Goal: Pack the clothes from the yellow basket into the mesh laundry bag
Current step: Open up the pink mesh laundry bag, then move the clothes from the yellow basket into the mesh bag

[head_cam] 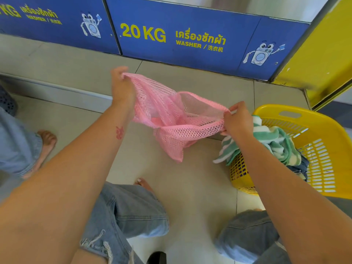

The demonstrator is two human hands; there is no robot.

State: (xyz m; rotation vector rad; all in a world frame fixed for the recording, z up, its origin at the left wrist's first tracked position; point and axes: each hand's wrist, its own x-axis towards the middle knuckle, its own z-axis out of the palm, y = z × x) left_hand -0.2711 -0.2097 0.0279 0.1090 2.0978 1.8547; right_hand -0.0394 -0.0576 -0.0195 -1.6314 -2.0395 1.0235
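Observation:
A pink mesh laundry bag (167, 119) hangs in the air above the tiled floor, its mouth stretched between my two hands. My left hand (121, 86) pinches the far rim of the bag, raised higher. My right hand (235, 119) grips the near rim, just left of the yellow basket (312, 138). A green and white striped towel (274, 143) spills over the basket's left edge, with some blue denim (301, 166) under it. Something pink lies inside the bag.
Blue washer panels (190, 40) marked 20 KG line the far wall. A yellow panel (314, 60) stands at the right. My knees in torn jeans (133, 210) are low in view. Another person's bare foot (46, 143) stands at the left.

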